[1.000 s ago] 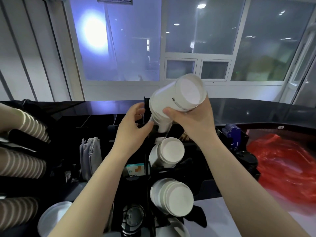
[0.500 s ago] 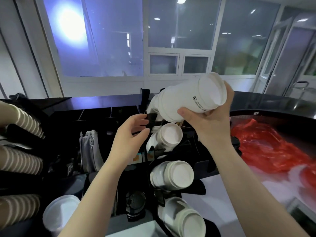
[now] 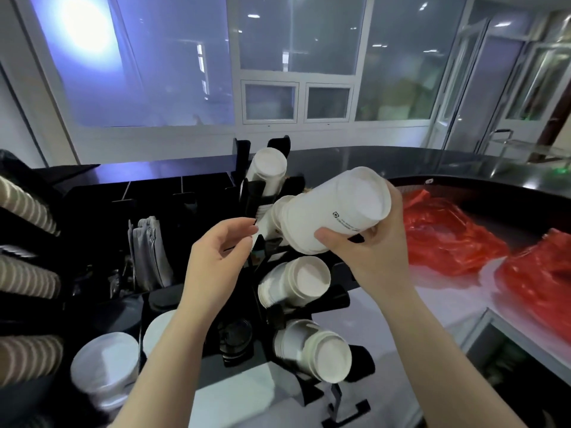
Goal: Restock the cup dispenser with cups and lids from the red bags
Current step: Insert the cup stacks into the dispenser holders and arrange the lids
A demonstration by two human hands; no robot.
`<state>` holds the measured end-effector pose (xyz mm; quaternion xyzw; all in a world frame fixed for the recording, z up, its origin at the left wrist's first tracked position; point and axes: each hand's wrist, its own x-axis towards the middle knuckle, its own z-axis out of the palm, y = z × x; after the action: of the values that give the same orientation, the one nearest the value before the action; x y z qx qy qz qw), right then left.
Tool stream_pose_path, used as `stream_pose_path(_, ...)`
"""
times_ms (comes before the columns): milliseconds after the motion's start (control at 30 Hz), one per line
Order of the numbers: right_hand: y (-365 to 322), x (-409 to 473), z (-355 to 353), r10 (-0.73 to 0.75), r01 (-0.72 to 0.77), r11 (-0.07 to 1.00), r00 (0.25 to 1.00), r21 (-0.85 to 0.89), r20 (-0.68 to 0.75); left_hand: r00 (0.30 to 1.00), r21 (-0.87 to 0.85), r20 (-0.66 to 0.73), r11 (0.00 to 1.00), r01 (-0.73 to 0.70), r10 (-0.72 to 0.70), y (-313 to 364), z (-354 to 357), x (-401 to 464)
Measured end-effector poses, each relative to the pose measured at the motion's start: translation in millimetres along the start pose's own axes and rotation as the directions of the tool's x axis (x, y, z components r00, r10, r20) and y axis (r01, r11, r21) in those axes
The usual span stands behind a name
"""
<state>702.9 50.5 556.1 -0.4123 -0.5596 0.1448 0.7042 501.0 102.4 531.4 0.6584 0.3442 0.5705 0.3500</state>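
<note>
While R hand (image 3: 369, 245) grips 1 cup stack (image 3: 333, 211) — L hand (image 3: 221, 254) loose, empty — 2 red bags (image 3: 448, 236).

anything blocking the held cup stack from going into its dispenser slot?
Nothing visible. The right hand holds the cup stack with its narrow end already at the black dispenser slot; the left hand is beside it, not in the path.

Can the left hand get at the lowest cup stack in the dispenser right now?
Probably yes. The left hand is open and holds nothing, and the lowest cup stack juts out below it with nothing across its front. The right hand grips the white cups higher up.
</note>
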Motion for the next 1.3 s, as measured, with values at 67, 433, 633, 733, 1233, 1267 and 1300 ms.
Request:
stream_pose_path(67, -4, -5, -4, 0.005, -0.005, 1.000, 1.000, 0.015, 0.017, 1.000, 0.001, -0.018, 1.000, 0.009, -0.009, 4, 0, -10)
stream_pose_path(433, -6, -77, -65, 0.162, -0.202, 0.963, 0.962, 0.178, 0.219, 0.949, -0.045, -0.188, 0.968, 0.248, -0.252, -1, 30, -97)
stream_pose_path(633, 10, -119, -95, 0.229, -0.244, 0.970, 0.931, 0.017, 0.285, 0.914, -0.046, -0.245, 0.946, 0.321, -0.323, 1, 46, -141)
stream_pose_path(733, 14, -131, -93, 0.220, -0.228, 0.974, 0.925, -0.013, 0.310, 0.897, -0.034, -0.273, 0.935, 0.352, -0.347, 0, 48, -158)
stream_pose_path(1233, 62, -162, -62, 0.274, -0.057, 0.881, 0.871, -0.470, 0.408, 0.861, -0.118, -0.300, 0.912, 0.393, -0.410, -5, 46, -173)
stream_pose_path(1267, 63, -163, -60, 0.267, -0.069, 0.891, 0.879, -0.448, 0.395, 0.860, -0.124, -0.301, 0.911, 0.393, -0.412, -6, 46, -172)
stream_pose_path(1300, 63, -163, -59, 0.255, -0.073, 0.897, 0.891, -0.437, 0.376, 0.859, -0.128, -0.299, 0.909, 0.396, -0.416, -7, 45, -171)
